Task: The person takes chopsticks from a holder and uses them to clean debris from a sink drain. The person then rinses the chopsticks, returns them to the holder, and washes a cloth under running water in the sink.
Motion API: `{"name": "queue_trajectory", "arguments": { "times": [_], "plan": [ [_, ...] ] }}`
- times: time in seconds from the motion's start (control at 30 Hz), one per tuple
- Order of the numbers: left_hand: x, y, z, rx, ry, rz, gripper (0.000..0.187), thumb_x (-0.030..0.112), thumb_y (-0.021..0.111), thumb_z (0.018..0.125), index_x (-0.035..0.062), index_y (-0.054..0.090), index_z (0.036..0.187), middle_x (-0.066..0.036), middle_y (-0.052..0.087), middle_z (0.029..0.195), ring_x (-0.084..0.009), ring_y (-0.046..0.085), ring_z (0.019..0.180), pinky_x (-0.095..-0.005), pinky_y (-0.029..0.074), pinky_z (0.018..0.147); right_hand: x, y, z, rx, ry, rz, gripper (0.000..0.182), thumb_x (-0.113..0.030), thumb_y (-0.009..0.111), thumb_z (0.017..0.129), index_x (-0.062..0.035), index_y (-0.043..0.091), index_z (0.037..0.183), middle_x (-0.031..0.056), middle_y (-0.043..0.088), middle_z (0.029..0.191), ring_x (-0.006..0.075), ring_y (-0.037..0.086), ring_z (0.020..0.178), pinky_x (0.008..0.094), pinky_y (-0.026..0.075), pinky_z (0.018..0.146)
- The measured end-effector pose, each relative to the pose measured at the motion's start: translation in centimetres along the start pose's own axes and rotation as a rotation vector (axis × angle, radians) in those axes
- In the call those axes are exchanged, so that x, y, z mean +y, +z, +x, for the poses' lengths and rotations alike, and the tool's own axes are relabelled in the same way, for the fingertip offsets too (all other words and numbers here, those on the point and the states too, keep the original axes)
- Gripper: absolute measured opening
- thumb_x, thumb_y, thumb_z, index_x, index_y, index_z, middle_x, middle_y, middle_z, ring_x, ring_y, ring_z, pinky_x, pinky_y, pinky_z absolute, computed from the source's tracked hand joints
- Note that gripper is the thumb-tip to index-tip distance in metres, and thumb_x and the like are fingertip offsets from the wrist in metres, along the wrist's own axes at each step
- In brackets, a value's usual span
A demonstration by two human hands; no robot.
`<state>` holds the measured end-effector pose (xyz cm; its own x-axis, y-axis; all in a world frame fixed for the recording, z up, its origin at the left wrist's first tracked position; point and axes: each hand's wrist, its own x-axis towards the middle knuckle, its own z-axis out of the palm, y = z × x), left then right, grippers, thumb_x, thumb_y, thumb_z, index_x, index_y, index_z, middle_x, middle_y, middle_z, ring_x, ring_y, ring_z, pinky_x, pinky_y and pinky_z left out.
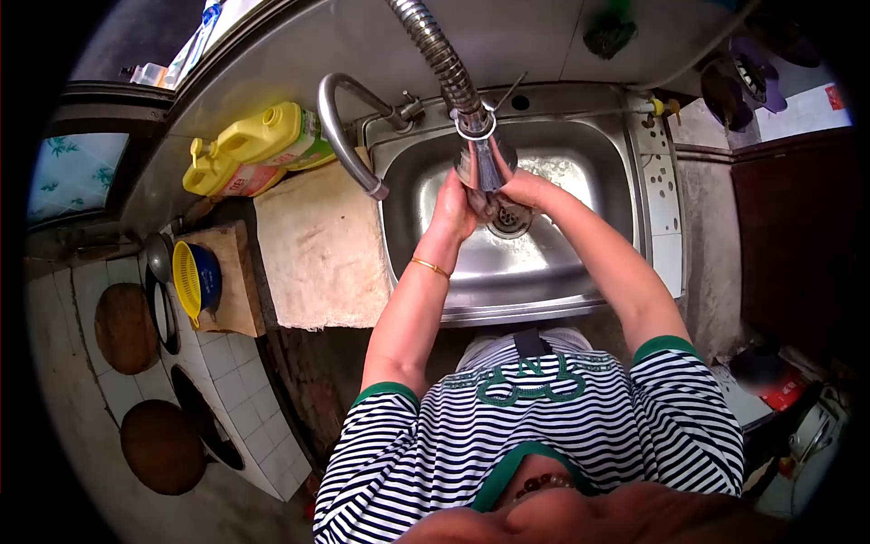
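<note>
My left hand [454, 208] and my right hand [532, 190] are close together over the steel sink [571, 249], beneath the spray head [487, 159] of a ribbed flexible hose. The metal head covers most of the fingers of both hands, so their grip is hidden. Between the palms shows a brownish-grey patch that I cannot make out. Just below the hands is the round drain strainer [509, 220] in the basin floor. The basin's bottom looks wet and shiny.
A curved steel faucet [337, 118] rises at the sink's left corner. Yellow jugs [263, 136] stand behind a pale board [322, 249]. Farther left, a yellow colander [188, 276] and blue bowl [208, 275] rest on a wooden board [237, 272]. Round wooden lids [163, 447] lie beyond.
</note>
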<state>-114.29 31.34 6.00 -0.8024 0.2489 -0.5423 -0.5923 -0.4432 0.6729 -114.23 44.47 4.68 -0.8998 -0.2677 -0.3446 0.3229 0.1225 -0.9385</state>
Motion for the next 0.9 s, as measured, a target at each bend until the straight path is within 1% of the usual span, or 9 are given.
{"name": "queue_trajectory", "arguments": {
  "times": [0.2, 0.3, 0.37, 0.4, 0.6, 0.7, 0.8, 0.83, 0.9],
  "plan": [
    [-1.2, -1.7, 1.0, 0.100, 0.238, -0.154, 0.038, 0.039, 0.037, 0.093, 0.0083, 0.050, 0.110, -0.008, 0.057, 0.107, -0.0228, 0.052, 0.105, -0.0522, 0.039, 0.090, 1.6, -1.7, 2.8, 0.132, -0.108, -0.253, 0.036, -0.012, 0.058, 0.074, -0.0021, 0.057, 0.108, 0.0139, 0.063, 0.099, 0.0222, 0.059, 0.093, 0.0333, 0.046, 0.080],
    [-3.1, -2.6, 0.1, 0.280, -0.028, 0.038, 0.041, 0.042, 0.036, 0.092, 0.0071, 0.049, 0.108, -0.010, 0.056, 0.102, -0.0250, 0.051, 0.107, -0.0543, 0.038, 0.090, 0.7, -1.3, 2.0, 0.178, -0.118, -0.124, 0.035, -0.011, 0.056, 0.074, -0.0051, 0.058, 0.109, 0.0154, 0.063, 0.090, 0.0257, 0.061, 0.090, 0.0361, 0.048, 0.078],
    [-3.5, -2.8, 0.4, -0.036, -0.461, -0.380, 0.050, 0.047, 0.034, 0.091, 0.0021, 0.047, 0.109, -0.017, 0.055, 0.107, -0.0358, 0.053, 0.101, -0.0551, 0.041, 0.086, -2.3, 0.9, -1.0, 0.083, -0.099, 0.067, 0.036, -0.012, 0.056, 0.073, -0.0049, 0.058, 0.109, 0.0176, 0.062, 0.087, 0.0288, 0.061, 0.090, 0.0369, 0.048, 0.078],
    [-3.6, -1.9, 0.4, -0.026, -0.361, -0.462, 0.050, 0.047, 0.035, 0.090, 0.0019, 0.048, 0.108, -0.018, 0.057, 0.105, -0.0354, 0.055, 0.098, -0.0519, 0.044, 0.085, 2.1, 2.1, 0.3, 0.210, -0.287, -0.323, 0.035, -0.015, 0.056, 0.072, -0.0059, 0.060, 0.106, 0.0179, 0.062, 0.087, 0.0312, 0.061, 0.087, 0.0398, 0.048, 0.076],
    [-7.1, -6.5, 4.4, -0.214, -0.204, -0.394, 0.032, 0.035, 0.044, 0.087, 0.0058, 0.054, 0.096, -0.009, 0.059, 0.079, -0.0250, 0.058, 0.072, -0.0370, 0.049, 0.064, 1.5, 6.6, -4.2, 0.295, -0.547, -0.184, 0.018, -0.026, 0.058, 0.077, -0.0098, 0.062, 0.085, 0.0160, 0.060, 0.076, 0.0354, 0.059, 0.073, 0.0427, 0.049, 0.068],
    [-8.8, -6.9, 5.2, -0.306, -0.124, -0.430, 0.028, 0.033, 0.040, 0.090, 0.0092, 0.054, 0.093, -0.007, 0.059, 0.080, -0.0242, 0.057, 0.073, -0.0393, 0.048, 0.065, 1.8, 6.7, -4.0, 0.309, -0.418, -0.280, 0.020, -0.028, 0.058, 0.077, -0.0093, 0.062, 0.080, 0.0154, 0.060, 0.073, 0.0351, 0.059, 0.073, 0.0452, 0.048, 0.067],
    [-10.7, -7.0, 5.8, -0.532, 0.034, -0.687, 0.028, 0.027, 0.032, 0.093, 0.0113, 0.054, 0.098, -0.009, 0.060, 0.098, -0.0236, 0.057, 0.090, -0.0417, 0.048, 0.079, 2.0, 3.7, -0.4, 0.351, -0.088, -0.565, 0.035, -0.032, 0.061, 0.073, -0.0120, 0.059, 0.102, 0.0185, 0.063, 0.084, 0.0355, 0.062, 0.078, 0.0413, 0.049, 0.067],
    [-8.2, -2.8, 3.5, -0.078, -0.035, -0.424, 0.029, 0.029, 0.032, 0.092, 0.0112, 0.054, 0.100, -0.009, 0.058, 0.106, -0.0241, 0.056, 0.098, -0.0405, 0.046, 0.085, 2.5, 3.0, 0.1, 0.359, 0.036, -0.650, 0.043, -0.034, 0.063, 0.071, -0.0129, 0.059, 0.109, 0.0195, 0.064, 0.087, 0.0357, 0.063, 0.080, 0.0400, 0.050, 0.067],
    [-6.6, 0.1, 2.6, 0.205, -0.083, -0.505, 0.029, 0.031, 0.034, 0.092, 0.0116, 0.055, 0.099, -0.009, 0.060, 0.101, -0.0249, 0.057, 0.094, -0.0400, 0.046, 0.084, 2.7, 1.6, 1.7, 0.444, 0.051, -0.596, 0.033, -0.039, 0.052, 0.077, -0.0093, 0.064, 0.083, 0.0163, 0.063, 0.084, 0.0375, 0.059, 0.082, 0.0459, 0.047, 0.074]
  ]
}}
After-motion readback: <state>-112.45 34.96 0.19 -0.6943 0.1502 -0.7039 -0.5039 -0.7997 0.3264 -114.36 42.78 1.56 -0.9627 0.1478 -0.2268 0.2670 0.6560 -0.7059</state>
